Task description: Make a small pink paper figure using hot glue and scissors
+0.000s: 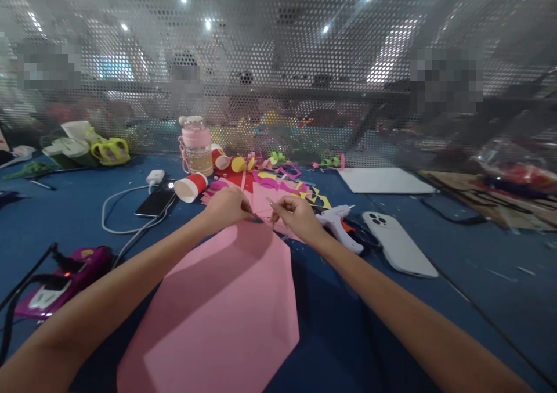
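A large pink paper sheet (pixel 226 306) with angled corners reaches from the bottom of the head view up to my hands. My left hand (pixel 227 208) is closed at its far edge, thumb and fingers pinching the paper. Just to the right, my right hand (pixel 296 214) is closed in a pinch above the sheet's far right corner; whatever is between its fingertips is too small to name. Pink, red and yellow paper scraps (pixel 265 194) lie beyond both hands. A white glue gun (pixel 339 226) rests beside my right wrist.
At left are a purple power strip (pixel 65 282), a black phone (pixel 156 198) with a white cable, and a red-and-white paper cup (pixel 191 187). A pink-lidded bottle (pixel 195 143) stands behind. On the right lie a white phone (pixel 398 245) and a white pad (pixel 385 181). Perforated metal mesh (pixel 278 62) closes the back.
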Demonstrator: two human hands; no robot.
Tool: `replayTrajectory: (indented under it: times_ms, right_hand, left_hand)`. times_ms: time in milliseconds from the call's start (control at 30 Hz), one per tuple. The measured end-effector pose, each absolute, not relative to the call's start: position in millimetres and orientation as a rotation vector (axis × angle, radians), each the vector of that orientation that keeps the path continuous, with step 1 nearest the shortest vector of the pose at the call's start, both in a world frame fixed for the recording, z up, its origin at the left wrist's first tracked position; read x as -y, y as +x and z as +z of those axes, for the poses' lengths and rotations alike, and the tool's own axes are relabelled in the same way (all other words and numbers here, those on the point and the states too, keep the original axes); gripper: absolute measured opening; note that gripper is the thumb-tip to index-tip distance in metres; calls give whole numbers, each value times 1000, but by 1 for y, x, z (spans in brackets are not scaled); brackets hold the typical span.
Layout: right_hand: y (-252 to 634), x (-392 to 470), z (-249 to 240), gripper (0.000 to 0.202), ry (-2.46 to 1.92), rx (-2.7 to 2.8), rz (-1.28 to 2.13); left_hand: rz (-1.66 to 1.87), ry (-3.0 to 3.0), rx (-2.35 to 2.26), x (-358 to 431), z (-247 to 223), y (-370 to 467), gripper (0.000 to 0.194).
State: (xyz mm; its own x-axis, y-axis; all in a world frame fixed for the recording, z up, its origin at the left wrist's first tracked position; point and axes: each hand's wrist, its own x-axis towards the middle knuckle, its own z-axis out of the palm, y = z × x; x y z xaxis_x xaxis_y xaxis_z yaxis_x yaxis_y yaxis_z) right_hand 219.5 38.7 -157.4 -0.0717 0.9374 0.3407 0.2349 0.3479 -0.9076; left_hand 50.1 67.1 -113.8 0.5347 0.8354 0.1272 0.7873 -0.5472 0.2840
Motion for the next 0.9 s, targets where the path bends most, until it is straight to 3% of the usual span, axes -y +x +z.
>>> replayTrajectory:
  times_ms: [467, 900]
  right_hand:
    - [220, -40, -165, 37, -1083, 1606, 780]
    - [220, -38, -163, 34, -1120, 1666, 754]
  left_hand:
    - [173, 2657, -1302, -70, -111, 47, 17]
    - [219, 2599, -1280, -74, -110, 44, 17]
